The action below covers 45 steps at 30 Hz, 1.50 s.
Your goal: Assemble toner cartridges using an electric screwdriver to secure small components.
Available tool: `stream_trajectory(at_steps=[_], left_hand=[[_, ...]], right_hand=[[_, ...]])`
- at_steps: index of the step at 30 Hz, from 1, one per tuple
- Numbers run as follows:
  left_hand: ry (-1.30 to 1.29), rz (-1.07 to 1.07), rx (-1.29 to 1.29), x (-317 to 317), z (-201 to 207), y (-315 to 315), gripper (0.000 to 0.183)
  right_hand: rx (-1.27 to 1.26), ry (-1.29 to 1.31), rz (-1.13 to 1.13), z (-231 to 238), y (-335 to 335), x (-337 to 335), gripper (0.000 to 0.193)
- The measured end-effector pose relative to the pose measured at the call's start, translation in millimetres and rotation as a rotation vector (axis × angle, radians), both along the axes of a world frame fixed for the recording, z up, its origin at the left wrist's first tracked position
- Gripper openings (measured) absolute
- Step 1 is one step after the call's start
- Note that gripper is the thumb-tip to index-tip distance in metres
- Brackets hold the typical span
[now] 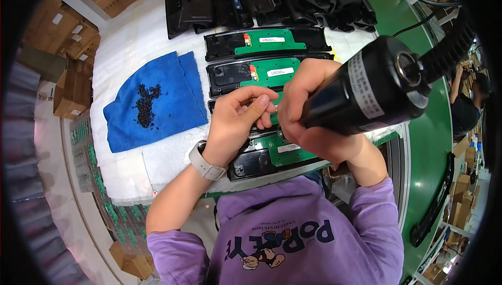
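Observation:
My right hand (308, 109) is wrapped round a black electric screwdriver (337, 102), whose tip is hidden behind the fingers. Close beside it, my left hand (232, 123) has thumb and forefinger pinched together; whatever they hold is too small to make out. Both hands are over a row of long black panels fitted with green circuit boards. The nearest panel (251, 165) lies at the table's front edge, and another is mostly covered by my hands. Farther off are a second panel (222, 79) and a third (218, 48), both in plain view.
Left of the panels, a blue cloth (180, 102) carries a heap of small black screws (145, 108). Several black molded parts (191, 2) are lined up at the back. A thick cable (447, 52) runs from the screwdriver. Cardboard boxes (78, 94) stand at the left.

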<state>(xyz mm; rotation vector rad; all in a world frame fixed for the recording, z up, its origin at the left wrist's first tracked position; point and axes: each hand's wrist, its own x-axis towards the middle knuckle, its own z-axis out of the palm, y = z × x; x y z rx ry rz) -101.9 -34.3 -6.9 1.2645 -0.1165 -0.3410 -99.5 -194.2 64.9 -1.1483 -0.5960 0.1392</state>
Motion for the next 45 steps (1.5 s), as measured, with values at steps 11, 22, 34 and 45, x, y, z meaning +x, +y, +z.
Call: stream_trajectory(at_steps=[11,22,34,45], left_hand=[[0.113,-0.008,-0.131,2.8,-2.9,4.5,0.016],[0.084,-0.189,0.032,2.2,17.7,10.4,0.014],[0.112,-0.251,0.046,4.6,13.9,12.9,0.014],[0.105,-0.038,-0.051,7.5,7.1,3.0,0.020]], right_hand=[[0.057,-0.067,0.049,-1.3,-8.5,10.3,0.036],[0.452,-0.288,0.128,-5.2,-53.0,35.2,0.041],[0.413,-0.199,0.034,-5.5,-42.5,23.3,0.039],[0.070,-0.042,0.019,7.5,-50.3,7.4,0.039]])
